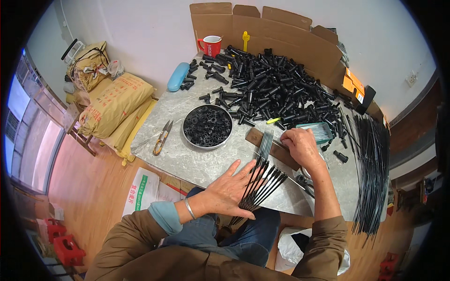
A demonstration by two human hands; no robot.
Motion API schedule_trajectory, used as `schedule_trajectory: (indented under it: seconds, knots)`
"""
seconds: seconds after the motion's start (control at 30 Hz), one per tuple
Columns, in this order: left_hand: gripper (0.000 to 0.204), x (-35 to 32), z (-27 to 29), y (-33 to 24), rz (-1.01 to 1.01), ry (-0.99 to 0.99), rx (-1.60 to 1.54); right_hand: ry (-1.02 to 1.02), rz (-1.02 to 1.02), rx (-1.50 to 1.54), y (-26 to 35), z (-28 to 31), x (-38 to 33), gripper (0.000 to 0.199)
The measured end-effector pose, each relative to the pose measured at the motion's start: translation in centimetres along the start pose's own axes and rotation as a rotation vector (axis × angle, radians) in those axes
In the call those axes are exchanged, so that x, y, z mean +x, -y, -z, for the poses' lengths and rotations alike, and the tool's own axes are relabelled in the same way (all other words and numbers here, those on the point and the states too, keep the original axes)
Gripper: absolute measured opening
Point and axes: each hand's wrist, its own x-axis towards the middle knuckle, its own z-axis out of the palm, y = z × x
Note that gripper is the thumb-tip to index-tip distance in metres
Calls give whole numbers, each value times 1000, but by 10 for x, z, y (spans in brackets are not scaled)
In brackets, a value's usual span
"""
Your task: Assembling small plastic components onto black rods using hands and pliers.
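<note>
You wear a brown top (123,241), pale blue cuff (167,218) beyond its left sleeve, silver bangle (190,209) and blue jeans (255,236).

The grey marbled table (180,161) bears a heap of black tubular parts (276,86), a round dish (207,148) of black rings, snips (162,139), a blue case (178,77), a red mug (213,46), a wooden block (283,155), a green tray (327,140) and dark rods (372,164).
</note>
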Motion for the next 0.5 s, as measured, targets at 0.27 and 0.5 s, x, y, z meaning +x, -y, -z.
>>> schedule_trajectory:
  seconds: [0.27,0.5]
  knots:
    - [95,1,-2,1,-3,-13,-36,-187,61,38,3,-10,21,10]
    - [96,-2,-2,-2,-6,-32,-23,-250,-301,-40,-65,14,13,12]
